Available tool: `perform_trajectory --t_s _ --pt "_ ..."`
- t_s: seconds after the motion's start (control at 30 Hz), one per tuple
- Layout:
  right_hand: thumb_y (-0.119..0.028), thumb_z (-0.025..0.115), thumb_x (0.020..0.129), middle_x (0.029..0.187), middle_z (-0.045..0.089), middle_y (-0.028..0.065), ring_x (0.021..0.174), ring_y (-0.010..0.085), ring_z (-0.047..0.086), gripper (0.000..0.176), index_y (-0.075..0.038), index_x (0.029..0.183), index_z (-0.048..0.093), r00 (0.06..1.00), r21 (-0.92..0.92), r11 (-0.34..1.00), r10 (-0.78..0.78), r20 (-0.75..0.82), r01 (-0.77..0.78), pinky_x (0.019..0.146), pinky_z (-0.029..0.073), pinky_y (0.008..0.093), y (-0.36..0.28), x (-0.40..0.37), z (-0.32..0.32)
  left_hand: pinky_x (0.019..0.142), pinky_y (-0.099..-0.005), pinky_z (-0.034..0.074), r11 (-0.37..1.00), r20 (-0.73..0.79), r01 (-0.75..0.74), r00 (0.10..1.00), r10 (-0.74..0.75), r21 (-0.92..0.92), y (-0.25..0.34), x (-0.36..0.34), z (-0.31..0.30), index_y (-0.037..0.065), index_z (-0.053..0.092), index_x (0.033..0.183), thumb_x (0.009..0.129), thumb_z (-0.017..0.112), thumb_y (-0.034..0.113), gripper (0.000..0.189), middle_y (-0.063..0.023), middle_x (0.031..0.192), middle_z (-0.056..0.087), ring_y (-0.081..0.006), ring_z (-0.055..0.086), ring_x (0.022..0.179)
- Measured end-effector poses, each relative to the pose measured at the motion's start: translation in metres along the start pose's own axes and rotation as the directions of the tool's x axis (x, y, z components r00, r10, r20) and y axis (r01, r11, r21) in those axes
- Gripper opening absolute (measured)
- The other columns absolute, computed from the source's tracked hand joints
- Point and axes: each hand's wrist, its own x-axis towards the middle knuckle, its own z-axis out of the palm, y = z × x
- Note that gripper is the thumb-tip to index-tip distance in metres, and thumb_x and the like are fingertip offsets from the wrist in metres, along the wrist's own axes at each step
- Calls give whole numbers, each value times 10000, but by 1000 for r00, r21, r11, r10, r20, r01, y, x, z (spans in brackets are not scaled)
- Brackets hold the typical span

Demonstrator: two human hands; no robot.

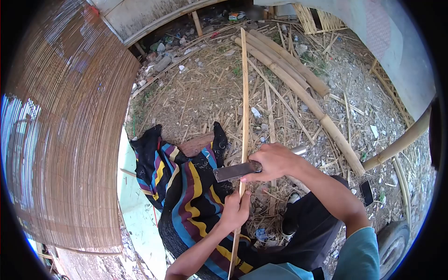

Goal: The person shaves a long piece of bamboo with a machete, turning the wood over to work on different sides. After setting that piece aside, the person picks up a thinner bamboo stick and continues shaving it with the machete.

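A long, narrow bamboo strip (pixel 245 93) runs up and away from my body, its lower end close to my lap. My left hand (pixel 234 211) is closed around this strip below the blade. In my right hand (pixel 274 162) is a knife (pixel 233 171) with a broad, dark, square-ended blade. That blade lies across the strip, pointing left, just above my left hand. The knife's pale handle end shows past my right fist. Under the strip, a black cloth with coloured stripes (pixel 191 200) covers my leg area.
Thick bamboo poles (pixel 298 88) lie on the ground ahead and right, among scattered bamboo scraps. A slatted bamboo blind (pixel 70 140) hangs at left. At right are a phone (pixel 367 192), a bamboo post (pixel 401 137) and a tyre (pixel 393 245). A brick-coloured block (pixel 196 144) sits beyond the cloth.
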Motion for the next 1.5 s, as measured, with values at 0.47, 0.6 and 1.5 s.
perform_trajectory --t_s 0.47,0.6,1.5 --pt "-721 392 800 919 638 253 914 362 630 825 53 971 617 676 267 711 702 -225 -650 829 479 429 95 18 -20 414 -232 315 949 21 174 984 -174 -263 18 2 -9 11 503 887 952 460 156 165 29 543 424 -49 397 446" --pt "-709 464 774 885 636 235 884 335 632 795 50 958 610 719 248 760 649 -247 -601 789 483 405 86 18 -16 382 -221 271 866 81 224 974 -210 -446 22 4 -13 40 493 894 962 460 196 174 58 536 359 -29 344 427" --pt "-495 435 927 654 504 45 503 114 508 515 6 998 530 837 867 487 514 -187 -105 447 429 263 39 19 -11 464 -243 424 932 174 120 983 -62 -343 27 12 -28 -5 512 898 989 285 423 492 -27 618 469 -111 489 482"
